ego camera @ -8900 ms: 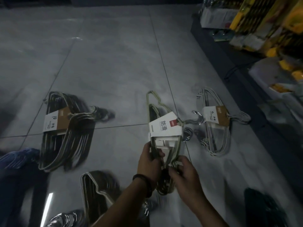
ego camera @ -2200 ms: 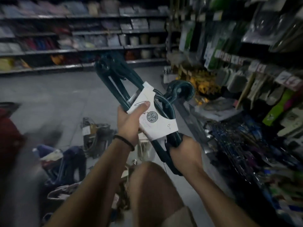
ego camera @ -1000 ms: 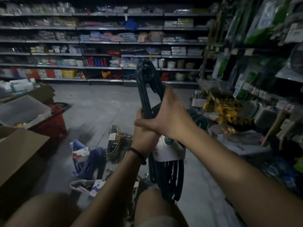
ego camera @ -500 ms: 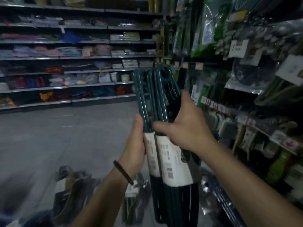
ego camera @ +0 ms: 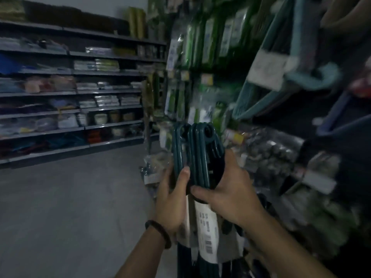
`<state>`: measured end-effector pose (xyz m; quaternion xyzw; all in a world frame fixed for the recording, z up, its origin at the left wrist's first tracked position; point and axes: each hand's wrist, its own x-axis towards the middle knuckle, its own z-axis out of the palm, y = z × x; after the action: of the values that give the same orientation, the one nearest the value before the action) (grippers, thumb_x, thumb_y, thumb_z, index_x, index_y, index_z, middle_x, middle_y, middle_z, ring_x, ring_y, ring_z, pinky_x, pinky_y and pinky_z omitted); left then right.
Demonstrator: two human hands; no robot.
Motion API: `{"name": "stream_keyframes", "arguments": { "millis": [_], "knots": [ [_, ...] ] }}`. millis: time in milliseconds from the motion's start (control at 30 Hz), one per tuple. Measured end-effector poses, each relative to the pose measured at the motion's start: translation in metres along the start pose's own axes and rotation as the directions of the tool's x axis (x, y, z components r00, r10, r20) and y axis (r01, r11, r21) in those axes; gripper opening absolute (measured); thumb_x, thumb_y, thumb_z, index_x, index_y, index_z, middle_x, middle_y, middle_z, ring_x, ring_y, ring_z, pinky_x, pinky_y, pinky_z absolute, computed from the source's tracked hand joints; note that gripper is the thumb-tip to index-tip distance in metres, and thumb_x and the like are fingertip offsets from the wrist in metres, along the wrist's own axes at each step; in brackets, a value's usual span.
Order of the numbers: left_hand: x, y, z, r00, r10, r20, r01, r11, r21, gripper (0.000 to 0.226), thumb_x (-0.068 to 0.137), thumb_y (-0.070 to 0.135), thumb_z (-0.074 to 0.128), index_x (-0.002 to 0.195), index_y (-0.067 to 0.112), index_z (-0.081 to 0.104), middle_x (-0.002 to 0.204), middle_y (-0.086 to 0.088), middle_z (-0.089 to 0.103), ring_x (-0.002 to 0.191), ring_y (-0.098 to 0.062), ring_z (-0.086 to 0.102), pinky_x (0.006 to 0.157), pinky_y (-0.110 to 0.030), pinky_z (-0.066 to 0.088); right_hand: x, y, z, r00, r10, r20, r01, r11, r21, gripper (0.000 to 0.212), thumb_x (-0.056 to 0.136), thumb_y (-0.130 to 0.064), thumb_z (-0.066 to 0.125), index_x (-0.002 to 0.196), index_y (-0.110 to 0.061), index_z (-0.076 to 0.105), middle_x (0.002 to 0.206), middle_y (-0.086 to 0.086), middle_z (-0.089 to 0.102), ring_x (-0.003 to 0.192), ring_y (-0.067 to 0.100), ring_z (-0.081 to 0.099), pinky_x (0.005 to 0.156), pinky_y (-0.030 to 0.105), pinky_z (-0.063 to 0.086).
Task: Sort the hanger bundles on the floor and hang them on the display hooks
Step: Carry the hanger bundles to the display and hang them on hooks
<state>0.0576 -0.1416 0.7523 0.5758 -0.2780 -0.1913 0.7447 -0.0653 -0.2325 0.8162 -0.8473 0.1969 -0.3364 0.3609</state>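
Two dark-green hanger bundles upright, side by side, held between both hands | left hand curled round the left bundle | right hand clasps the right bundle | white label below right hand | hanging packets beyond right hand

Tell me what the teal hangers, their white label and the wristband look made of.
The teal hangers look like plastic or plastic-coated metal, smooth and semi-gloss: soft highlights run along thick rounded bars. The white label looks like thin card or paper, matte, with a printed barcode. The wristband is dark and dull, maybe cord or beads; it is too blurred to tell.
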Motion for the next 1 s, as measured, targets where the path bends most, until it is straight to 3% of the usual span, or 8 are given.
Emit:
{"name": "stream_keyframes", "arguments": {
  "millis": [133, 233, 333, 633, 700, 833, 900, 1000],
  "knots": [
    [0.015, 0.145, 0.057, 0.996, 0.007, 0.094, -0.012, 0.999, 0.045, 0.072, 0.086, 0.059, 0.055, 0.151, 0.028, 0.046, 0.150, 0.003, 0.056, 0.131, -0.015, 0.057, 0.111, -0.043, 0.047, 0.030, -0.110, -0.110, 0.990, 0.082, -0.113, -0.099, 0.982, -0.158, 0.077, 0.066, -0.040, 0.093, 0.124, -0.032, 0.042, 0.105, -0.018, 0.069, 0.091, -0.004, 0.068, 0.073, 0.021, 0.060],
    [0.006, 0.217, 0.106, 0.971, 0.046, 0.236, -0.063, 0.996, 0.063, 0.026, 0.106, 0.029, 0.050, 0.125, 0.046, 0.052, 0.116, 0.031, 0.060, 0.097, 0.025, 0.057, 0.086, -0.005, 0.046, 0.020, -0.161, -0.178, 0.960, 0.122, -0.253, -0.186, 0.951, -0.248, 0.080, 0.065, -0.048, 0.091, 0.124, -0.032, 0.039, 0.106, -0.016, 0.066, 0.092, 0.002, 0.067, 0.076, 0.029, 0.061],
    [-0.019, 0.254, 0.155, 0.921, 0.132, 0.366, -0.153, 0.988, 0.029, 0.011, 0.105, 0.041, 0.054, 0.114, 0.044, 0.057, 0.105, 0.021, 0.071, 0.095, 0.011, 0.066, 0.081, -0.018, 0.051, -0.020, -0.193, -0.230, 0.906, 0.122, -0.407, -0.247, 0.930, -0.272, 0.077, 0.067, -0.050, 0.088, 0.123, -0.030, 0.039, 0.102, -0.014, 0.068, 0.086, 0.004, 0.069, 0.070, 0.035, 0.063],
    [-0.154, 0.326, 0.300, 0.715, 0.239, 0.656, -0.214, 0.969, -0.120, 0.030, 0.097, 0.058, 0.059, 0.115, 0.036, 0.068, 0.110, 0.013, 0.076, 0.104, -0.008, 0.072, 0.095, -0.043, 0.057, -0.173, -0.254, -0.376, 0.701, 0.083, -0.708, -0.414, 0.856, -0.310, 0.061, 0.072, -0.027, 0.090, 0.111, -0.022, 0.043, 0.084, -0.009, 0.070, 0.069, -0.001, 0.071, 0.051, 0.022, 0.055],
    [-0.186, 0.336, 0.338, 0.674, 0.259, 0.692, -0.229, 0.964, -0.137, 0.038, 0.096, 0.063, 0.057, 0.117, 0.034, 0.067, 0.112, 0.016, 0.075, 0.105, -0.004, 0.070, 0.093, -0.032, 0.057, -0.205, -0.261, -0.415, 0.659, 0.045, -0.750, -0.453, 0.821, -0.349, 0.062, 0.068, -0.036, 0.089, 0.109, -0.025, 0.043, 0.084, -0.009, 0.070, 0.071, 0.001, 0.070, 0.051, 0.027, 0.055],
    [-0.245, 0.355, 0.410, 0.621, 0.289, 0.729, -0.251, 0.954, -0.164, 0.016, 0.100, 0.047, 0.056, 0.095, 0.033, 0.062, 0.071, 0.023, 0.069, 0.071, 0.011, 0.065, 0.065, -0.010, 0.047, -0.260, -0.270, -0.504, 0.602, -0.019, -0.799, -0.540, 0.727, -0.424, 0.062, 0.067, -0.051, 0.086, 0.106, -0.030, 0.042, 0.091, -0.014, 0.065, 0.079, 0.002, 0.065, 0.055, 0.024, 0.052],
    [-0.268, 0.364, 0.440, 0.608, 0.295, 0.737, -0.251, 0.952, -0.174, 0.024, 0.096, 0.053, 0.055, 0.109, 0.037, 0.065, 0.083, 0.029, 0.070, 0.083, 0.011, 0.066, 0.075, -0.009, 0.049, -0.283, -0.274, -0.550, 0.570, -0.055, -0.819, -0.580, 0.679, -0.450, 0.066, 0.065, -0.058, 0.084, 0.108, -0.031, 0.041, 0.101, -0.013, 0.058, 0.086, 0.005, 0.060, 0.066, 0.029, 0.052],
    [-0.299, 0.380, 0.481, 0.598, 0.287, 0.748, -0.239, 0.955, -0.175, 0.040, 0.094, 0.057, 0.052, 0.123, 0.032, 0.064, 0.101, 0.015, 0.074, 0.085, -0.003, 0.071, 0.069, -0.017, 0.055, -0.311, -0.283, -0.615, 0.530, -0.079, -0.844, -0.605, 0.662, -0.442, 0.076, 0.064, -0.060, 0.085, 0.118, -0.030, 0.041, 0.107, -0.009, 0.057, 0.096, 0.014, 0.061, 0.076, 0.038, 0.056]
  ]
}}
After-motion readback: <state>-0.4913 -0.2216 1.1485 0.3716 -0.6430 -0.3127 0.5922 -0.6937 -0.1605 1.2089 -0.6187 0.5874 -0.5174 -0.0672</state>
